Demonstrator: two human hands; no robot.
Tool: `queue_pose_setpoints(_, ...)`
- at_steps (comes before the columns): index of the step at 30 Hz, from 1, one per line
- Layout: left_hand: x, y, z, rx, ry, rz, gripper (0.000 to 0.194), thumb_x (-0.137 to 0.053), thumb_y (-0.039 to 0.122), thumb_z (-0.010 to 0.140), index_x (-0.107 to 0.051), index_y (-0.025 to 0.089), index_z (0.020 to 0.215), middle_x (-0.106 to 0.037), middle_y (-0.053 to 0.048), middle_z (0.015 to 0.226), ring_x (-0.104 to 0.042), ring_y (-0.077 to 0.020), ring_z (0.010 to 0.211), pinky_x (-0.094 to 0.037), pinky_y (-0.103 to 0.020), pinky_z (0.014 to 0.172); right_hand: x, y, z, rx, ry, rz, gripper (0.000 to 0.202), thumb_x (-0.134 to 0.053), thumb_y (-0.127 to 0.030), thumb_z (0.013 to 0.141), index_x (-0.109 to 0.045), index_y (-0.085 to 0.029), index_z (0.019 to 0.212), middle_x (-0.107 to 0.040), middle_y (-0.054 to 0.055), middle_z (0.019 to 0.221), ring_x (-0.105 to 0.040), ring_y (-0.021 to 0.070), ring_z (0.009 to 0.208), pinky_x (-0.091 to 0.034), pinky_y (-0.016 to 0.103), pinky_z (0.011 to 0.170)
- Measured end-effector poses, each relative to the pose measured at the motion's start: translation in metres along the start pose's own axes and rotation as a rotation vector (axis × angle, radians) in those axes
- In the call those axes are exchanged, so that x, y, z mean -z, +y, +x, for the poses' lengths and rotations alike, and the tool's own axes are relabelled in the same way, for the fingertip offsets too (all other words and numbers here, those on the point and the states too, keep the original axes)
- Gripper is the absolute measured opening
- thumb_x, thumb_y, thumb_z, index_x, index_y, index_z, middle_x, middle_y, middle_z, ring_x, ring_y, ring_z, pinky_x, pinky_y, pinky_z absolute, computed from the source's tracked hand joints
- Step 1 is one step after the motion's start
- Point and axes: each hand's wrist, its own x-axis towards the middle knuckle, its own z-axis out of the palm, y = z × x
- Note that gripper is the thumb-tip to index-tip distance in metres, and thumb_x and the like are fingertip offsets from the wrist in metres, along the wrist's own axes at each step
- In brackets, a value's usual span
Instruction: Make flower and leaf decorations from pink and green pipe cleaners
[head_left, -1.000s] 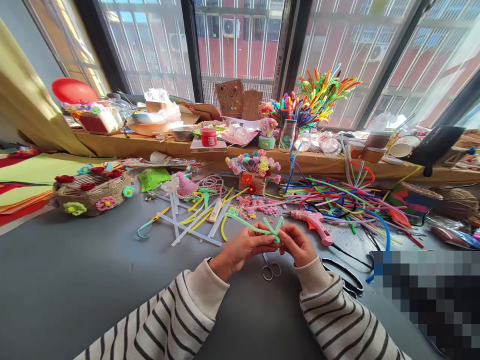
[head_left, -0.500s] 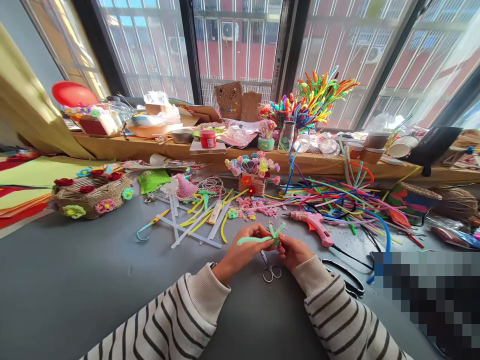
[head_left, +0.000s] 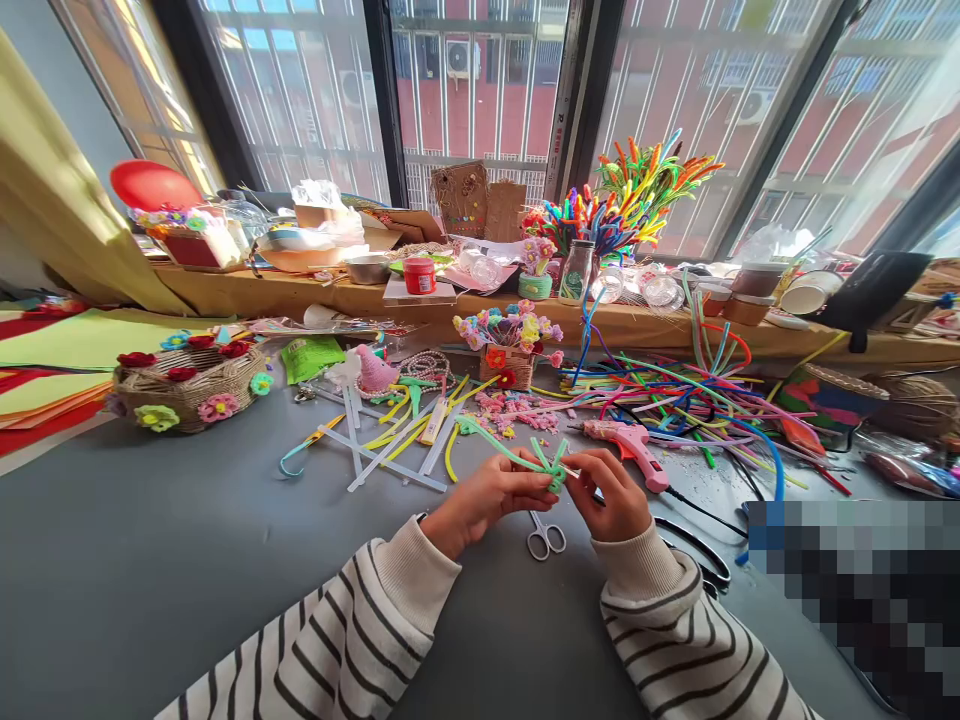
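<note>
Near the middle of the grey table, my left hand [head_left: 491, 498] pinches a mint-green pipe cleaner piece [head_left: 556, 478], which has short loops and ends sticking up and one long strand reaching up and left. My right hand [head_left: 611, 495] is closed at the right side of the piece, with a thin light tool, perhaps a crochet hook, between its fingertips and touching the green piece. Just below the hands, small scissors [head_left: 546, 538] lie on the table. The pink glue gun [head_left: 630, 448] rests behind my right hand.
Behind are glue sticks [head_left: 352, 440], pink scraps [head_left: 510, 412], a small flower basket [head_left: 508, 367] and a heap of pipe cleaners [head_left: 675, 390]. A rope basket [head_left: 191, 385] stands left. Black-handled scissors [head_left: 701, 545] lie right of my right hand.
The long green strand now points up and away instead of lying across my left hand. My right hand has turned and lifted slightly, and the thin tool now shows at its fingertips.
</note>
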Motion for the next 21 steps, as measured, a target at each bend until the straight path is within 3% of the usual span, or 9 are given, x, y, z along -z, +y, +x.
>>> queue_pose_setpoints(4, 0.0008, -0.0001, 0.0003, 0.001, -0.001, 0.008, 0.018, -0.062, 0.021, 0.058, -0.048, 0.014, 0.066, -0.059, 0.000, 0.059, -0.058, -0.0101, 0.060, -0.042, -0.022, 0.062, -0.0002, 0.0066, -0.0031, 0.165, 0.000, -0.087, 0.019, -0.042, -0.016, 0.074, -0.054, -0.021, 0.087, -0.054, 0.005, 0.074, -0.051, 0.0145, 0.067, -0.043, 0.027, 0.059)
queue_pose_setpoints(13, 0.0004, -0.0017, 0.0012, -0.017, 0.065, 0.054, 0.021, -0.065, 0.021, 0.055, -0.048, 0.013, 0.064, -0.060, 0.000, 0.060, -0.057, -0.0111, 0.060, -0.042, -0.024, 0.064, 0.0082, 0.0045, -0.0006, 0.326, -0.066, -0.323, 0.020, -0.043, -0.012, 0.073, -0.057, -0.021, 0.084, -0.055, 0.005, 0.071, -0.051, 0.0122, 0.062, -0.043, 0.022, 0.057)
queue_pose_setpoints(21, -0.0056, -0.0026, 0.0011, -0.184, 0.181, 0.175, 0.021, -0.064, 0.024, 0.055, -0.048, 0.013, 0.061, -0.055, 0.002, 0.058, -0.055, -0.0108, 0.057, -0.043, -0.025, 0.063, 0.0029, 0.0002, 0.0005, 0.288, -0.028, -0.373, 0.016, -0.041, -0.014, 0.074, -0.056, -0.020, 0.076, -0.054, 0.005, 0.069, -0.050, 0.0144, 0.063, -0.041, 0.025, 0.059)
